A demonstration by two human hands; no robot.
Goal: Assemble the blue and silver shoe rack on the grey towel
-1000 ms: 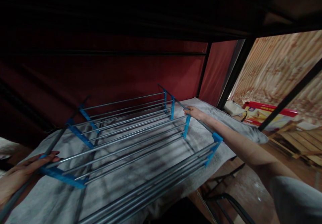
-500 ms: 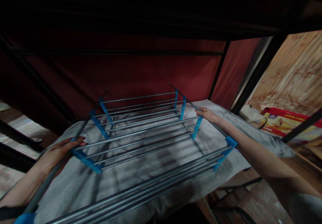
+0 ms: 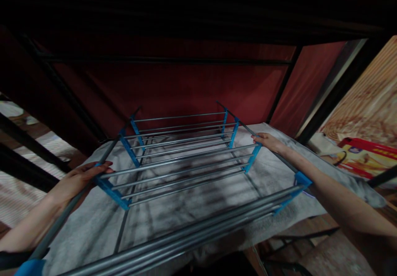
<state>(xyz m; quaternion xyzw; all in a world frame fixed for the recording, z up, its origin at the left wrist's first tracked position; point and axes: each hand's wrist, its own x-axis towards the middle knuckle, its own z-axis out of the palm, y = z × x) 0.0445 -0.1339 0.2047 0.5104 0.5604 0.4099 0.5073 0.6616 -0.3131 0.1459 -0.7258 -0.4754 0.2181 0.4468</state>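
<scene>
A grey metal rack (image 3: pixel 182 159) with blue plastic brackets lies over a bed, its long side poles running away from me. My left hand (image 3: pixel 89 171) is closed around the left side pole at a blue bracket (image 3: pixel 113 193). Farther off, my right hand (image 3: pixel 268 141) grips the right side pole beside another blue bracket (image 3: pixel 252 159). Several thin crossbars span the space between the poles. At the near end, thicker crossbars (image 3: pixel 192 231) join a blue bracket (image 3: pixel 302 179) on the right and a blue corner piece (image 3: pixel 31 267) at lower left.
A grey blanket (image 3: pixel 217 197) covers the bed beneath the rack. Black metal bunk posts (image 3: pixel 338 90) and a low dark overhead surround it, with a red wall (image 3: pixel 186 87) behind. At right lie a red and yellow package (image 3: pixel 369 156) and patterned cloth (image 3: pixel 366 98).
The view has turned slightly left, so the rack and both hands appear shifted a little to the right. Both hands keep the same grip on the side poles.
</scene>
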